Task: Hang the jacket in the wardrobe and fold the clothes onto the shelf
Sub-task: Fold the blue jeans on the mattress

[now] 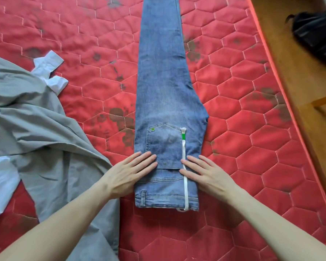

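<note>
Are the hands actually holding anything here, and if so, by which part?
Nothing is gripped. The left hand and right hand lie flat with straight fingers on the jeans, pressing near the waistband and back pocket.

A red quilted mattress [252, 129] carried everything, its hexagon stitching blotched with dark stains. Down the middle lay a pair of blue jeans [164, 91], folded lengthwise leg on leg, waistband nearest the camera and back pocket up. To the left sprawled a crumpled grey garment [45, 129], touching the mattress across a wide patch, with a white shirt [49, 72] poking out from beneath it. The jeans and the grey garment lay just beside each other.
</note>
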{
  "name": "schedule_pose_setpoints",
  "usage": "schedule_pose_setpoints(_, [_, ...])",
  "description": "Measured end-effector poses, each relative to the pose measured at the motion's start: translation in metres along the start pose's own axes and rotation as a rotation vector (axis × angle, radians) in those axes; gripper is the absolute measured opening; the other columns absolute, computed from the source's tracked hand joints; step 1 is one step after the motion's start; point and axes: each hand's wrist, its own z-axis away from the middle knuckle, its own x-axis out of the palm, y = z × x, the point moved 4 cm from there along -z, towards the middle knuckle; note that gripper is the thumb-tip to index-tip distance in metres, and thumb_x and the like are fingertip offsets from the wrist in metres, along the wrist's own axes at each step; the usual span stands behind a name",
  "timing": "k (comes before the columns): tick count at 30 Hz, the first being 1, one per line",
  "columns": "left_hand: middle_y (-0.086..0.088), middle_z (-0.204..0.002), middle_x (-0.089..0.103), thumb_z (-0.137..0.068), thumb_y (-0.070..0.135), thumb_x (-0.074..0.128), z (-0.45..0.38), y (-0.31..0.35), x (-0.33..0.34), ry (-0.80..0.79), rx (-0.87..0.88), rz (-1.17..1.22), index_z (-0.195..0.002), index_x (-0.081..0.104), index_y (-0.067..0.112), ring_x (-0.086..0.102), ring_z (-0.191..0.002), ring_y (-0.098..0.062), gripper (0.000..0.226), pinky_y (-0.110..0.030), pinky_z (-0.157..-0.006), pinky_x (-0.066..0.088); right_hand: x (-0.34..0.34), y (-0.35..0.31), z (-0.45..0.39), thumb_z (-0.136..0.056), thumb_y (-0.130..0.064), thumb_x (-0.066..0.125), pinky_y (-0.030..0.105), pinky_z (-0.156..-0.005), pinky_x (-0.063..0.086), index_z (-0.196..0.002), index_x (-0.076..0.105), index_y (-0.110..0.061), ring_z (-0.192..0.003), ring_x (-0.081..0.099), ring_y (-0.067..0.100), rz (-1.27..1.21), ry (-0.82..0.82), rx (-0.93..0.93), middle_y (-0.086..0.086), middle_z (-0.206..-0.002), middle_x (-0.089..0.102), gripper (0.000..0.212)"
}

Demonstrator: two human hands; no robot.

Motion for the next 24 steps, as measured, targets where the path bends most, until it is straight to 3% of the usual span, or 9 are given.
schedule_pose_setpoints(3, [-0.004,-0.173,0.018,-0.093,0.044,0.047,0.007,0.005,-0.004,0.010,0.010,0.089,-0.166,0.021,0.016,0.014,-0.160,-0.024,0.082,-0.043,-0.128,0.012,-0.017,-0.002,0.007,-0.092,-0.019,0.042,0.045,-0.118,0.031,-0.142,0.063,-0.022,-0.142,0.053,0.021,-0.137,0.062,0.039,0.000,-0.152,0.058,0.054])
schedule_pose_setpoints(6, [-0.002,-0.172,0.021,-0.104,0.052,0.039,0.015,0.013,-0.012,0.018,0.067,0.250,-0.165,0.021,0.015,0.013,-0.160,-0.016,0.075,-0.041,-0.130,0.010,-0.023,-0.001,0.022,-0.097,-0.015,0.046,0.038,-0.122,0.028,-0.151,0.050,-0.027,-0.145,0.047,0.009,-0.382,0.080,0.111,-0.010,-0.153,0.054,0.056])
schedule_pose_setpoints(9, [-0.001,-0.160,0.047,-0.101,0.039,0.051,0.023,0.026,-0.025,0.144,0.017,0.518,-0.156,0.042,0.013,0.033,-0.153,-0.009,0.062,-0.037,-0.129,0.018,-0.021,-0.006,0.036,-0.102,-0.022,0.060,0.037,-0.113,0.043,-0.144,0.058,-0.032,-0.130,0.060,0.006,-0.710,0.096,0.263,-0.019,-0.142,0.062,0.044])
schedule_pose_setpoints(12, [0.008,-0.132,0.067,-0.103,0.037,0.049,0.025,0.038,-0.034,0.296,-0.144,0.752,-0.136,0.059,0.024,0.056,-0.128,-0.011,0.036,-0.031,-0.119,0.035,-0.030,-0.015,0.038,-0.099,-0.031,0.057,0.028,-0.094,0.052,-0.127,0.067,-0.040,-0.106,0.068,0.001,-0.823,0.216,0.449,-0.023,-0.116,0.072,0.031])
schedule_pose_setpoints(14, [0.024,-0.101,0.070,-0.104,0.058,0.042,0.020,0.039,-0.037,0.343,-0.363,0.880,-0.128,0.055,0.032,0.067,-0.098,-0.009,0.038,-0.036,-0.087,0.052,-0.030,-0.020,0.037,-0.099,-0.042,0.056,0.028,-0.073,0.050,-0.105,0.064,-0.052,-0.076,0.058,-0.004,-0.931,0.282,0.585,-0.022,-0.086,0.069,0.015])
schedule_pose_setpoints(16, [0.023,-0.068,0.062,-0.099,0.067,0.041,0.015,0.034,-0.036,0.416,-0.607,0.953,-0.118,0.050,0.033,0.063,-0.073,-0.017,0.040,-0.040,-0.062,0.045,-0.027,-0.020,0.028,-0.103,-0.047,0.059,0.034,-0.069,0.049,-0.096,0.064,-0.049,-0.071,0.051,-0.002,-1.026,0.349,0.696,-0.013,-0.077,0.068,0.008])
schedule_pose_setpoints(19, [0.012,-0.062,0.058,-0.098,0.060,0.043,0.004,0.025,-0.029,0.462,-0.796,0.985,-0.098,0.044,0.028,0.059,-0.067,-0.025,0.031,-0.045,-0.063,0.046,-0.022,-0.017,0.016,-0.101,-0.055,0.055,0.042,-0.082,0.052,-0.105,0.067,-0.030,-0.082,0.058,0.004,-1.114,0.400,0.829,-0.003,-0.087,0.071,0.028])
schedule_pose_setpoints(22, [0.003,-0.064,0.058,-0.099,0.061,0.037,-0.004,0.015,-0.023,0.432,-0.896,0.986,-0.091,0.041,0.030,0.061,-0.076,-0.036,0.033,-0.050,-0.071,0.048,-0.017,-0.010,0.005,-0.095,-0.074,0.049,0.056,-0.078,0.049,-0.092,0.060,-0.015,-0.072,0.052,0.010,-1.102,0.415,0.905,0.011,-0.078,0.062,0.060])
schedule_pose_setpoints(24, [-0.003,-0.070,0.065,-0.103,0.057,0.037,-0.010,0.008,-0.018,0.394,-0.938,0.982,-0.089,0.038,0.032,0.063,-0.084,-0.044,0.029,-0.052,-0.074,0.048,-0.012,-0.003,-0.003,-0.100,-0.064,0.049,0.055,-0.075,0.048,-0.085,0.052,-0.021,-0.068,0.053,0.014,-1.034,0.369,0.987,0.004,-0.069,0.059,0.045])
